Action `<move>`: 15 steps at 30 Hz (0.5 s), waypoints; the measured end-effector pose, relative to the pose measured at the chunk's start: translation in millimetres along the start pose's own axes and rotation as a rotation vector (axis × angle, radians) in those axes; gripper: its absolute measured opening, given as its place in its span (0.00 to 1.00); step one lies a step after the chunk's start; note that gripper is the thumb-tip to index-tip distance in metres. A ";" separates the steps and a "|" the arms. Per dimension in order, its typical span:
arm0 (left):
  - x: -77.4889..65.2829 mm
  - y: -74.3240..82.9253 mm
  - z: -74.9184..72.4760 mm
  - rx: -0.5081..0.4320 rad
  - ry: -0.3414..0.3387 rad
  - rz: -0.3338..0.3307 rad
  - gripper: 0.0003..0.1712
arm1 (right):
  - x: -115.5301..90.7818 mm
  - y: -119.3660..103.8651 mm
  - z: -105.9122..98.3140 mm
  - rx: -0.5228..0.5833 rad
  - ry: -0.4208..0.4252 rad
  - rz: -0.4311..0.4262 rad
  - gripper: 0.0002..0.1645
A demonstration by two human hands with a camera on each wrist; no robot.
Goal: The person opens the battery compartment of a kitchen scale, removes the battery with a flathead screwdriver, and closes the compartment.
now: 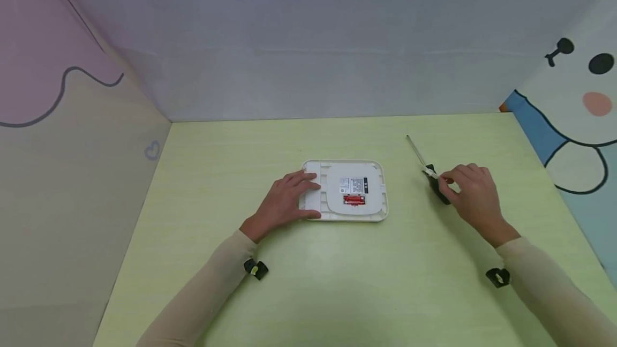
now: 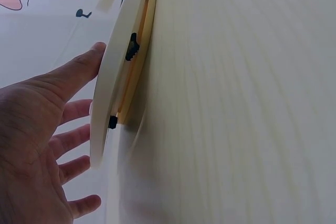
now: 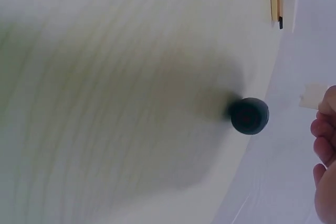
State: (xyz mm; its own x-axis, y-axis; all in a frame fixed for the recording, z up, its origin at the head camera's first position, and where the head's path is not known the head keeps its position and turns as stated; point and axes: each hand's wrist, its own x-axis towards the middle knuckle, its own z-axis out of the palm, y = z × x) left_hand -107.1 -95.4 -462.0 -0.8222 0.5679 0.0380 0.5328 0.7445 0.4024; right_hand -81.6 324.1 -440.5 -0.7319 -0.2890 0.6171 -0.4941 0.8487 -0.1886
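A flat white device (image 1: 332,217) with rounded corners lies on the table, its underside facing up. Two red batteries (image 1: 354,200) show in its uncovered battery slot, beneath a printed label (image 1: 353,185). My left hand (image 1: 289,197) rests over the device's left end, fingers spread on the face and thumb by the near edge. Out to the right, my right hand (image 1: 474,197) pinches a small white plastic piece (image 3: 312,96), which looks like a battery cover, between thumb and forefinger. Below that piece lies a screwdriver (image 1: 442,195) with a black handle and a thin metal shaft.
The pale wood-grain table (image 1: 337,283) meets a plain back wall (image 1: 313,42). Side panels with cartoon drawings (image 1: 593,122) border it on the left and right. Each wrist carries a small black camera mount (image 1: 256,269).
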 end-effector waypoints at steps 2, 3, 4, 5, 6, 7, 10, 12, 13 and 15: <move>0.2 -0.5 1.0 -0.004 0.006 0.003 0.38 | -4.2 5.7 -3.0 -0.009 0.007 0.031 0.03; 0.4 -0.8 1.6 -0.005 0.008 0.004 0.38 | -6.6 8.9 -4.5 -0.020 0.004 0.049 0.03; 0.6 -1.2 2.2 -0.007 0.007 0.004 0.37 | -9.1 11.9 -5.9 -0.030 0.006 0.063 0.02; 0.8 -1.5 2.7 -0.007 0.008 0.005 0.37 | -11.6 14.9 -7.5 -0.044 0.004 0.076 0.02; 1.0 -1.8 3.3 -0.009 0.009 0.006 0.38 | -14.3 17.9 -9.1 -0.060 -0.002 0.090 0.02; 1.2 -2.0 3.8 -0.010 0.010 0.007 0.38 | -17.2 20.7 -10.7 -0.076 -0.007 0.104 0.02; 1.8 -3.3 5.6 -0.006 0.007 0.006 0.38 | -25.1 27.3 -15.5 -0.128 -0.029 0.141 0.03; 1.8 -4.1 6.6 -0.007 0.008 0.005 0.38 | -30.4 30.5 -18.2 -0.165 -0.055 0.159 0.04; 1.8 -4.3 6.9 -0.007 0.008 0.005 0.38 | -32.9 31.9 -19.2 -0.183 -0.065 0.161 0.04; 1.8 -4.8 7.8 -0.007 0.010 0.006 0.38 | -37.8 34.9 -20.2 -0.217 -0.085 0.154 0.04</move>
State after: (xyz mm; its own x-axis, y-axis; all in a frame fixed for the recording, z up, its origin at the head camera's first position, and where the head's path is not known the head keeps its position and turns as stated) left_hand -109.5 -95.2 -471.0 -0.8211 0.5686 0.0491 0.5359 0.7387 0.4088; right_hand -61.6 373.7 -455.0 -0.8319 -0.1771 0.5259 -0.2685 0.9578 -0.1022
